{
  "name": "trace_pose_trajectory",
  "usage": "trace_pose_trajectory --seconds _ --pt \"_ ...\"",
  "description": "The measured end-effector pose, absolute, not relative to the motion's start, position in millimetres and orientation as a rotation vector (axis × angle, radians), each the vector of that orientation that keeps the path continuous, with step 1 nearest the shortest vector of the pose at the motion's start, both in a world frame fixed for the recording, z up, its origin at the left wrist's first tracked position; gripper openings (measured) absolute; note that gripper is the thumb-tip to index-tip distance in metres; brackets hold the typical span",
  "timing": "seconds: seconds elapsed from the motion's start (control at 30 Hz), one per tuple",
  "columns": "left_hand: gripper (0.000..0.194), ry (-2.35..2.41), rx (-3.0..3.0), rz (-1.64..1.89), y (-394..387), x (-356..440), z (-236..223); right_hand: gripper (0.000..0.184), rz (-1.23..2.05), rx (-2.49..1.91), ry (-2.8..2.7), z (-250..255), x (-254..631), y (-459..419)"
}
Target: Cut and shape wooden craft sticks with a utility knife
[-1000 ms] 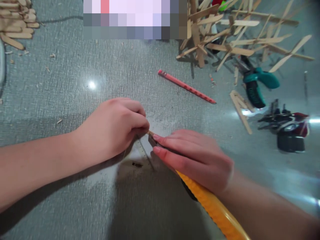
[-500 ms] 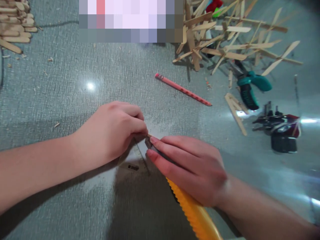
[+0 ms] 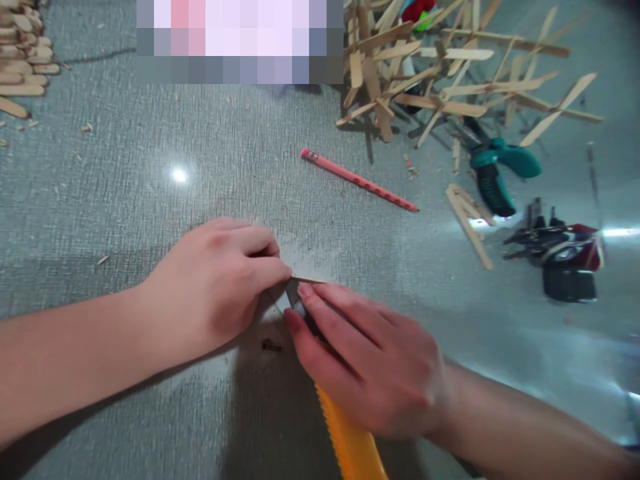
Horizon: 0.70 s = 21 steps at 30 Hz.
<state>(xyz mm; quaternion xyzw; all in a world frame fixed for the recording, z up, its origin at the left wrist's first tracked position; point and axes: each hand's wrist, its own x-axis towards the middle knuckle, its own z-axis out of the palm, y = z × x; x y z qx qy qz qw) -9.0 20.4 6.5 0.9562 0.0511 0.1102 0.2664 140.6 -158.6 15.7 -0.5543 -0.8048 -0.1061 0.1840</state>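
Note:
My right hand (image 3: 370, 353) is closed around a yellow utility knife (image 3: 347, 430), its ridged handle running out under the palm toward the bottom edge. The knife's grey blade end (image 3: 296, 297) shows by the thumb and fingertips, right beside my left fingers. My left hand (image 3: 220, 273) is closed, pinching a thin wooden craft stick (image 3: 310, 279) seen edge-on between the two hands. Most of that stick is hidden by my fingers. Under the hands lies a clear plastic piece with a dark printed mark (image 3: 271, 345), mostly covered.
A pink pencil (image 3: 360, 180) lies beyond my hands. Crossed craft sticks (image 3: 450, 87) are heaped at the back right, near teal-handled pliers (image 3: 495, 173) and a dark red-and-black object (image 3: 565, 253). Loose craft sticks (image 3: 25, 60) are piled at the far left. Wood chips dot the table (image 3: 125, 207).
My right hand and the knife have shifted slightly left and down, and the knife handle stands steeper. More of the stick's edge shows. The view has moved a little.

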Motion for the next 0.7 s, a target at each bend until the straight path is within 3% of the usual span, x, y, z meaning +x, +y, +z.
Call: trace_pose_trajectory --seconds 0.4,0.7 --pt "0.022 0.13 2.538 0.307 15.5 -13.1 8.0 0.007 -0.314 -1.633 -2.238 9.8 133.9 -159.0" --pt "0.028 0.109 2.549 0.304 14.3 -13.5 12.4 0.008 -0.284 -1.63 -2.261 10.4 135.8 -159.4"
